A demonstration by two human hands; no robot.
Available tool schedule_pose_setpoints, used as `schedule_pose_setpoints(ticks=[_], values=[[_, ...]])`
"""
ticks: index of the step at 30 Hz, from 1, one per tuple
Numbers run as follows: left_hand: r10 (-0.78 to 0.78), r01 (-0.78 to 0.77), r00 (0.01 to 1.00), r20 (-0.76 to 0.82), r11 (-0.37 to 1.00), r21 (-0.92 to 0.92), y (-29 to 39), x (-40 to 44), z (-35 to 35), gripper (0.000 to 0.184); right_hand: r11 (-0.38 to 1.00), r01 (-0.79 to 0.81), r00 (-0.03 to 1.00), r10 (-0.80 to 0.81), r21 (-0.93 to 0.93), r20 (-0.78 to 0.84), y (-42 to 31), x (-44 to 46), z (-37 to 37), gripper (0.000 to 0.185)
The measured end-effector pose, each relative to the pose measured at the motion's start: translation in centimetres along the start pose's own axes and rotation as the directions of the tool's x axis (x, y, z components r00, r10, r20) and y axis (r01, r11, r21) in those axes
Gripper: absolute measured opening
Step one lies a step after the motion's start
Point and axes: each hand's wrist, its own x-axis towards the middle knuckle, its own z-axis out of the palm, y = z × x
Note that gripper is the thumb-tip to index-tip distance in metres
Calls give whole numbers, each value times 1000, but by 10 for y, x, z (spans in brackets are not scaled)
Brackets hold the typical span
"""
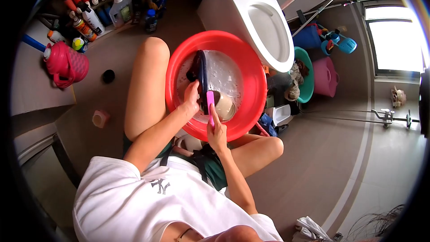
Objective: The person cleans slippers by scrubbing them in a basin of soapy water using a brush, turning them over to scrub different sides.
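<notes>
A red basin (253, 81) of sudsy water (221, 67) stands between my knees. In it, a dark shoe (200, 65) is tipped on its side, and my left hand (191, 98) grips it near its lower end. My right hand (217, 134) is closed around the handle of a pink brush (211, 101), its head against or very close to the shoe; the bristles are hidden. Right beside the brush, a beige object (224, 105), perhaps another shoe, lies partly in the water.
A white toilet (271, 36) stands just beyond the basin. To the right are a teal tub (305, 81) with cloths and a pink bucket (325, 77). A pink thermos-like jug (67, 65) and several bottles (92, 18) stand at left. A soap-like block (101, 119) lies on the floor.
</notes>
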Motion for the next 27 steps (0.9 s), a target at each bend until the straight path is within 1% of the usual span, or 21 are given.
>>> schedule_pose_setpoints(ticks=[1,3,4,5,7,8,10,11,12,13,14,15,18,19,21,22,23,24,25,26,27], values=[[-74,75,995,-70,997,25,-1,-13,-3,26,1000,3,1000,-3,1,5,-1,9,2,66],[-252,251,968,4,967,46,-1,-31,-11,27,998,63,998,-63,-11,-32,1,30,11,69],[-362,360,932,14,930,72,0,-37,-16,27,1000,28,1000,-28,-12,-11,2,39,12,69],[-407,402,910,80,913,74,1,-42,-19,27,1000,-5,1000,5,-14,10,3,48,11,69],[-391,381,917,80,918,111,-6,-38,-23,26,999,-31,998,31,-16,48,4,69,8,68],[-418,415,905,81,908,53,-14,-31,-24,27,992,-68,993,78,-110,85,4,78,4,66],[-469,475,878,93,878,-61,-18,-27,-15,29,985,-38,999,43,-167,23,2,98,-2,59],[-466,469,883,51,882,-43,-14,-35,-14,29,958,-61,998,64,-282,2,8,111,-6,57],[-462,468,883,84,879,-91,-9,-40,-7,26,916,-85,996,82,-392,-23,18,124,-11,55],[-455,468,883,115,873,-139,-6,-41,-2,24,953,-67,992,32,-295,-121,31,136,-14,52],[-446,467,883,147,865,-185,-3,-40,0,22,898,-185,980,139,-398,-142,43,147,-20,47],[-471,600,790,392,725,-337,-7,-27,-10,21,852,-171,985,130,-494,-116,73,159,-25,53],[-491,665,746,451,588,-460,19,-43,8,24,824,-176,972,58,-539,-229,131,172,-31,50],[-439,689,721,537,542,-482,24,-46,10,27,810,-175,977,73,-559,-200,145,173,-32,51],[-370,723,686,627,442,-530,32,-51,14,24,782,-174,983,106,-599,-147,163,169,-33,54],[-330,741,666,668,388,-547,35,-54,17,24,816,-157,988,126,-556,-95,166,166,-30,54],[-327,765,642,693,338,-549,40,-55,20,29,848,-143,989,142,-511,-41,168,162,-23,55],[-324,759,649,688,336,-558,45,-55,22,31,875,-133,987,158,-465,15,166,157,-18,56],[-323,755,654,684,333,-565,48,-56,25,33,957,18,1000,-12,-288,22,163,150,-15,53],[-319,754,656,684,332,-567,51,-55,28,35,977,184,983,-185,-105,-9,160,145,-13,51],[-315,737,674,668,356,-575,52,-54,30,36,980,150,989,-147,-128,32,145,135,-15,50]])
